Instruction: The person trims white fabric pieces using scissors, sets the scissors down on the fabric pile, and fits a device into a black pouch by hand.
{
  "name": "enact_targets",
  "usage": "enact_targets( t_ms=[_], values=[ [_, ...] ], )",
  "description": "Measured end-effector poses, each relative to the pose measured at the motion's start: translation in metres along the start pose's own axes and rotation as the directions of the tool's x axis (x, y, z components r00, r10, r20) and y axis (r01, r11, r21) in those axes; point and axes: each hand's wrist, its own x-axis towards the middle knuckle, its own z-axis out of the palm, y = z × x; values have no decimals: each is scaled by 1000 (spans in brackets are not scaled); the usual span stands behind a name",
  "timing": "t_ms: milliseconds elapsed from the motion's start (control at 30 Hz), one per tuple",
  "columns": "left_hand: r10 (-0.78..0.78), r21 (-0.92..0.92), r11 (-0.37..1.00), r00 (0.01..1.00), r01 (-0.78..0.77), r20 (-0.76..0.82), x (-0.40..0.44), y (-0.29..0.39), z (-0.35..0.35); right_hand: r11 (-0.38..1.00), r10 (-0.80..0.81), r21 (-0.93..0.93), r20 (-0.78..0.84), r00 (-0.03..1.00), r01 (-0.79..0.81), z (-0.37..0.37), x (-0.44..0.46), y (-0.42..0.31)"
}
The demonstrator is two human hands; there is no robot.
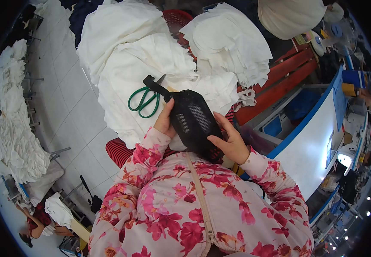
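Observation:
A black mesh item [194, 120] with a dark strap is held in front of my floral jacket. My left hand [165, 120] grips its left edge near the strap, thumb on top. On its right side my right hand [230, 139] holds the lower part, with thumb and index finger against the fabric. Green-handled scissors [144, 102] lie on the white cloth pieces [125, 85] just left of the mesh item, their blades partly under its strap. The undersides of both hands' grips are hidden.
More white cloth pieces [230, 40] are stacked at the upper right, beside a red basket [177, 18]. A red slatted bench [286, 73] and a blue-edged white table [305, 150] stand to the right. At the lower left, a person [39, 220] is near cloth piles [16, 145].

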Motion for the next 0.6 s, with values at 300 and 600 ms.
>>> enact_targets(
  t_ms=[300,600],
  values=[
    [-31,133,990,997,40,-67,-1,5,14,998,-9,-56,6,1000,9,-5,10,1],
    [228,770,587,964,-249,137,4,-17,45,724,388,597,62,919,-346,-46,45,18]
  ],
)
